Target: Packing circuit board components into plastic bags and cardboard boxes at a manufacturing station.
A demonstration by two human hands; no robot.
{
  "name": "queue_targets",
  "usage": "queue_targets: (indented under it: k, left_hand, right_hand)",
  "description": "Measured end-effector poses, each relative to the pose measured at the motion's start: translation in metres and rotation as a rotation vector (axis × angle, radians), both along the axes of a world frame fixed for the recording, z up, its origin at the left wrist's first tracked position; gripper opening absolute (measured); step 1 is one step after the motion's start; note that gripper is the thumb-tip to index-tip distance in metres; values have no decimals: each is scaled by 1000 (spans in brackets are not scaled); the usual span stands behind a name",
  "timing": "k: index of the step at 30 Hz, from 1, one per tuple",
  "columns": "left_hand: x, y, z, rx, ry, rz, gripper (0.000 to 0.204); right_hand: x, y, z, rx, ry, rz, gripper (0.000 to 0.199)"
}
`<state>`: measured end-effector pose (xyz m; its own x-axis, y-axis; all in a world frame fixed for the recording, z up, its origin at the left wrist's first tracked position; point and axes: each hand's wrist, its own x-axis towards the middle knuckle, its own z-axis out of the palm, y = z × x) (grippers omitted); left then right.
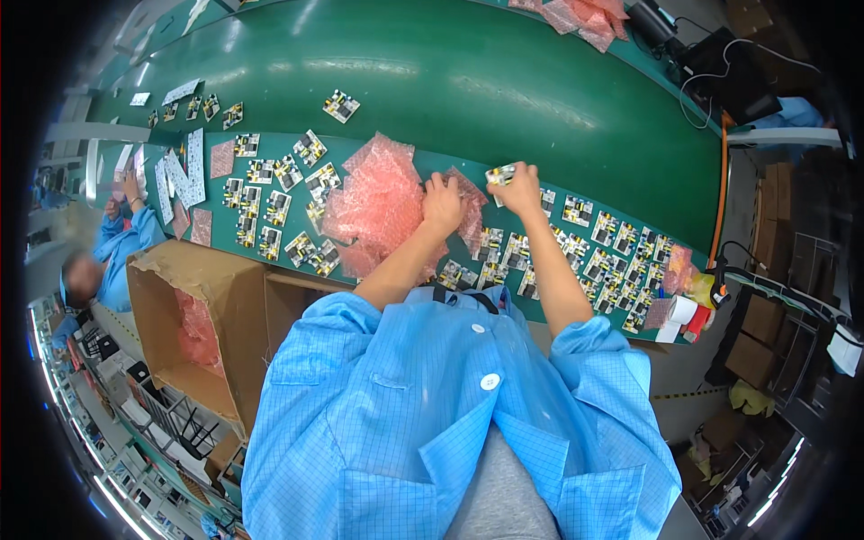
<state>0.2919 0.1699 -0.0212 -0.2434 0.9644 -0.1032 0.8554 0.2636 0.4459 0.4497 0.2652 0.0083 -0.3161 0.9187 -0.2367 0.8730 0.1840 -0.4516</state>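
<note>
In my right hand (520, 191) a small circuit board (499, 175) is pinched, white with black and yellow parts, held just over the far edge of the work surface. My left hand (443, 207) is closed on a flat pink bubble-wrap bag (471, 209), between that board and a heaped pile of pink bubble wrap (376, 202). Its fingertips are partly hidden against the wrap. Many similar circuit boards (605, 227) lie in rows to the right under and beyond my right forearm. More circuit boards (276, 209) lie left of the pile.
A green conveyor belt (432, 81) runs along the far side, carrying a lone board (341, 105). White panels (195, 166) lie at left, near a co-worker in blue (130, 243). An open cardboard box (202, 315) stands at near left. A white roll (681, 311) sits at the right end.
</note>
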Motion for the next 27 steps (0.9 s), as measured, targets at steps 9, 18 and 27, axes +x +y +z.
queue_targets:
  k: [9, 18, 27]
  left_hand:
    - [-11, 21, -13, -100, -201, 255, 36]
    - [-13, 22, 11, 359, -230, 142, 11]
    - [17, 25, 22, 426, -69, -315, 20]
  right_hand:
    - [-1, -85, 13, -494, 493, -58, 71]
    - [28, -115, 8, -697, 596, -79, 62]
    - [34, -108, -3, -460, 882, -567, 62]
